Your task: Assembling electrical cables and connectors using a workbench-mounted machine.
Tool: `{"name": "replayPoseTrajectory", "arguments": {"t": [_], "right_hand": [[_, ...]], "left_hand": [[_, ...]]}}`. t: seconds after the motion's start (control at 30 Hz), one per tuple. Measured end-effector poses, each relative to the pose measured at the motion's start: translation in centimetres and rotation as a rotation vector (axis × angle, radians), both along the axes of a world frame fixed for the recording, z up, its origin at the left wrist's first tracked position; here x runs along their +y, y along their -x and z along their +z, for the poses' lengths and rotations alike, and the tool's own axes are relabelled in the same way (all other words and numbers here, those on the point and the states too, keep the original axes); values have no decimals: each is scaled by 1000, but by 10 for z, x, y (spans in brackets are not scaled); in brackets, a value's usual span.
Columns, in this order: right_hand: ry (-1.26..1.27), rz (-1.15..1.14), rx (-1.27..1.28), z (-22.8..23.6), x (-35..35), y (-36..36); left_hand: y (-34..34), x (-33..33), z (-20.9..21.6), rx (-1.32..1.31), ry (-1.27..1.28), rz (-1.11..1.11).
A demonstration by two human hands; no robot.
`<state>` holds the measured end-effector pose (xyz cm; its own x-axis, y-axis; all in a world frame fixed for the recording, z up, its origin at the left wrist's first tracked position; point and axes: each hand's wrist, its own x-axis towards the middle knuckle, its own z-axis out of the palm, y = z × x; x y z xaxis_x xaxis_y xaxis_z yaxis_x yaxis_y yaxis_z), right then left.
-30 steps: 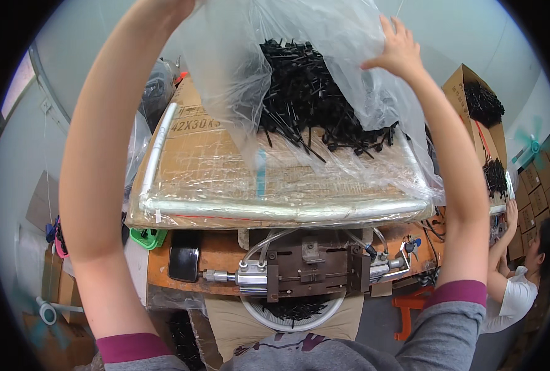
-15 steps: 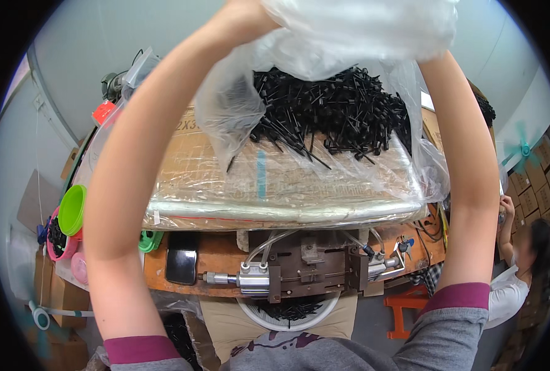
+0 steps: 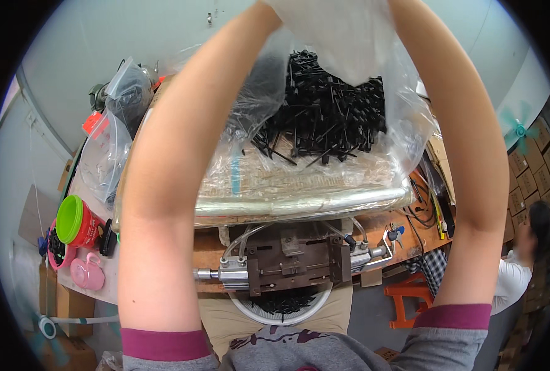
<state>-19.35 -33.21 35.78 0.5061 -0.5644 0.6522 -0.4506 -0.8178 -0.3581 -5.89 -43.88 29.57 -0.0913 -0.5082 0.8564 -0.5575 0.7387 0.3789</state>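
My left forearm [image 3: 163,191] and right forearm [image 3: 473,148] reach up and forward, and both hands are past the top edge, so their fingers do not show. Between the wrists hangs a crumpled, whitish plastic bag [image 3: 343,31]. Below it lies a heap of thin black parts [image 3: 330,117] with thicker heads. Clear plastic sheeting [image 3: 405,117] surrounds the heap. It rests on a cardboard box [image 3: 287,179] wrapped in film, with a blue strip on its top.
A metal clamping fixture [image 3: 293,260] with cylinders sits on the wooden bench. Under it, on my lap, is a white basket [image 3: 281,306] of black parts. Left stand a green-rimmed bucket [image 3: 71,221] and pink mug [image 3: 88,272]. At right are keys [image 3: 395,235], an orange stool [image 3: 405,303] and a person [image 3: 513,278].
The whitish bag has narrowed and shifted left, its lower end hanging over the heap. My forearms have come closer together at the top. The view has shifted slightly.
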Motion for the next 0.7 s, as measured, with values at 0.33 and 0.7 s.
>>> {"name": "replayPoseTrajectory", "arguments": {"t": [0.33, 0.7], "right_hand": [[184, -395, 129, -63, -80, 9], [201, -496, 196, -85, -140, -86]], "left_hand": [[-110, 5, 16, -49, -152, 164], [-180, -2, 5, -187, -288, 346]]}}
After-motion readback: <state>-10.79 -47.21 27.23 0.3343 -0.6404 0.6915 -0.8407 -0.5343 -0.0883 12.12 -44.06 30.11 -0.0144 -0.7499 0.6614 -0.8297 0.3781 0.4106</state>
